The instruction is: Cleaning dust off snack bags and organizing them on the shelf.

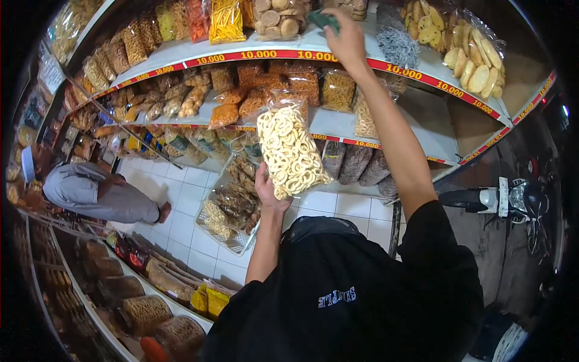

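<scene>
My left hand (271,190) holds a clear plastic bag of pale ring-shaped crackers (291,151) from below, tilted in front of the middle shelf. Up at the top shelf (267,46), my right hand (347,38) grips a dark green cloth (323,19). Left of that cloth stands a bag of round, flat crackers (281,20). To the right of my right hand, a grey shaggy microfibre duster (398,47) lies over the shelf edge. Bags of orange snacks (303,83) fill part of the middle shelf (423,108) behind the ring crackers.
A white plastic basket (235,245) with bagged snacks stands on the tiled floor (185,194). At left, a person (77,185) in grey stands between the shelves. Large bags of oval crackers (479,59) sit at the top right. A motorcycle (515,199) is parked outside.
</scene>
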Demonstrator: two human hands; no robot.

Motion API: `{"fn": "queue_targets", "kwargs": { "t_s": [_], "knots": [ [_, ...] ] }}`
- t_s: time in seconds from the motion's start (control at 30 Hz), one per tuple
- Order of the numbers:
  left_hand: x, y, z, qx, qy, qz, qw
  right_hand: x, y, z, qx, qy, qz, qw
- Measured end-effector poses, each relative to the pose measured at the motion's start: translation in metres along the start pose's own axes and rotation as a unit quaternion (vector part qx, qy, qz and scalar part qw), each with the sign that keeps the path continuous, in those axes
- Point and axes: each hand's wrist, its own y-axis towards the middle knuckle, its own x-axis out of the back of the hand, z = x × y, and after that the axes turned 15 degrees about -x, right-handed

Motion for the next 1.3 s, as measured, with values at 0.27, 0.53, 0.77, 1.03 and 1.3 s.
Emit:
{"fn": "queue_targets", "kwargs": {
  "t_s": [0.27, 0.53, 0.77, 1.03, 1.3],
  "knots": [
    [-0.010, 0.005, -0.003, -0.069, 0.029, 0.025, 0.997, 0.049, -0.076, 0.052, -0.483, 0.554, 0.084, 0.673],
    [-0.009, 0.014, 0.001, -0.036, 0.074, 0.015, 0.997, 0.045, -0.184, 0.069, -0.238, 0.283, 0.201, 0.907],
    [-0.034, 0.011, 0.006, 0.062, 0.176, 0.005, 0.982, 0.029, -0.173, 0.055, -0.138, 0.119, 0.178, 0.967],
    [-0.029, 0.018, 0.013, -0.035, 0.096, -0.019, 0.995, 0.028, -0.194, 0.091, -0.021, -0.019, 0.253, 0.967],
    [-0.012, 0.035, -0.018, -0.092, 0.030, 0.013, 0.995, 0.037, -0.260, 0.067, 0.003, 0.080, 0.266, 0.961]
  ]
}}
